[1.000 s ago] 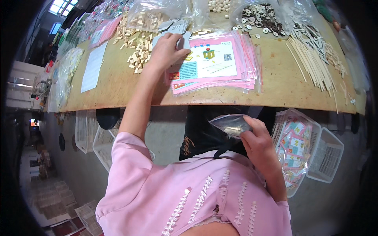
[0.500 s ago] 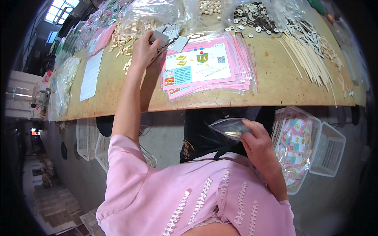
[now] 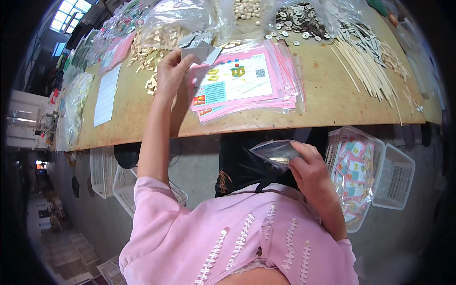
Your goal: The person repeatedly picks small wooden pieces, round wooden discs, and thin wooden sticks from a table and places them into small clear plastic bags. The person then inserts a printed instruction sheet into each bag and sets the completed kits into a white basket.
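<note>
My left hand (image 3: 172, 73) is over the table, its thumb and fingers pinching a thin grey square card (image 3: 194, 56). Just beyond lies a fanned pile of similar grey cards (image 3: 198, 38). Beside that hand is a stack of flat clear bags with pink printed sheets (image 3: 242, 80). Below the table's front edge, my right hand (image 3: 311, 171) grips one side of a small plastic bag (image 3: 268, 151). Its mouth gapes, and pale wooden pieces (image 3: 280, 160) show inside.
Small wooden blocks (image 3: 147, 50) lie left of the cards. Wooden beads (image 3: 247, 9), white discs (image 3: 304, 23) and long wooden sticks (image 3: 368, 71) spread along the table's far and right sides. A white basket (image 3: 358, 218) of filled packets stands low at my right.
My left hand has drawn back slightly from the grey pile, and the card in it now shows flatter and more fully. My right hand still holds the bag in nearly the same place.
</note>
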Tool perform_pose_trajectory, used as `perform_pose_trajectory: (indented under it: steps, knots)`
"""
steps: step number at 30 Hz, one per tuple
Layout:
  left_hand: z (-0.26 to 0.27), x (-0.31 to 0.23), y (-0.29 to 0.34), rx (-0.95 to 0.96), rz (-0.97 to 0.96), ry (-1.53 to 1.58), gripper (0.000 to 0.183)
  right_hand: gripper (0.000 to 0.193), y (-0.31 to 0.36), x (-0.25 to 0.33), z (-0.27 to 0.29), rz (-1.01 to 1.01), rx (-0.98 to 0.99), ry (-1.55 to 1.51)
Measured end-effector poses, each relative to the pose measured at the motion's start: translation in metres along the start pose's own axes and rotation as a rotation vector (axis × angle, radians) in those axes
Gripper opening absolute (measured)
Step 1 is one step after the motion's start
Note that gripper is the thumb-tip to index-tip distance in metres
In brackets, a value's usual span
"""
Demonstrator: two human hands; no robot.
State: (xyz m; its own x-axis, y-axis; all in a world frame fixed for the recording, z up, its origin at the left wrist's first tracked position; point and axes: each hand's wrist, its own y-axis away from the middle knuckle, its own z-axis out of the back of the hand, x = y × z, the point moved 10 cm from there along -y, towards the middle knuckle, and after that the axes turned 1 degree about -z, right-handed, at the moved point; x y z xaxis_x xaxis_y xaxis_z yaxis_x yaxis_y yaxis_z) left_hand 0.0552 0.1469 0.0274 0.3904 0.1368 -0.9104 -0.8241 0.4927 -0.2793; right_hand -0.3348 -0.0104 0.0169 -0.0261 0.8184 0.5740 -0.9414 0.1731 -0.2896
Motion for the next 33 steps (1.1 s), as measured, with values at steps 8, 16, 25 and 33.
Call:
perform_pose_trajectory:
  steps: [8, 16, 25, 33]
  knots:
    - [-0.142, -0.158, 0.139, 0.665, -0.41, -0.172, 0.016, 0.008, -0.023, 0.006, 0.011, 0.016, 0.029, -0.076]
    - [-0.162, -0.146, 0.023, 0.307, -0.482, -0.366, 0.021, 0.007, 0.002, -0.015, 0.022, -0.031, -0.03, -0.026]
    - [-0.211, -0.032, -0.134, 0.259, -0.357, -0.69, 0.026, 0.008, 0.024, -0.03, 0.028, -0.14, -0.072, -0.082]
    - [-0.186, -0.02, -0.114, 0.248, -0.211, -0.474, 0.024, 0.006, 0.021, -0.045, 0.04, -0.118, -0.107, -0.101]
